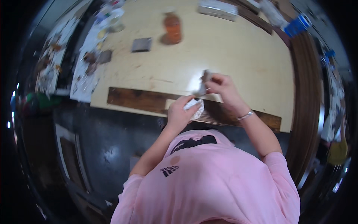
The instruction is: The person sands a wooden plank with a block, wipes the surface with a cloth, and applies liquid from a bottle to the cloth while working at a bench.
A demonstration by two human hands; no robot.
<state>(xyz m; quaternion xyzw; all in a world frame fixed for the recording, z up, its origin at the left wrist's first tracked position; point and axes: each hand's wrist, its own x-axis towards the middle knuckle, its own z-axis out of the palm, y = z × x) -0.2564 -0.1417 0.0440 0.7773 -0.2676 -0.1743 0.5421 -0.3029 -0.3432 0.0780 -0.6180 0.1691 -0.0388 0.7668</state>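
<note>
Cloth (198,109), white, 1: crumpled, grasped between thumb and fingers of left hand (180,112), bulging rightward over dark plank (136,100). Piece (204,79), grey-brown, 1: blurred, kind unclear, pinched by right hand (222,89), projecting left of its fingertips. Plank: along table's (238,48) near edge.

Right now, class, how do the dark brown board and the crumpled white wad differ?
Colour: the board is dark brown, the wad white. Shape: the board is long and flat, the wad small and bunched. Place: the board lies along the near edge of the table; the wad is in the left hand. Both are at the table's near side.
</note>
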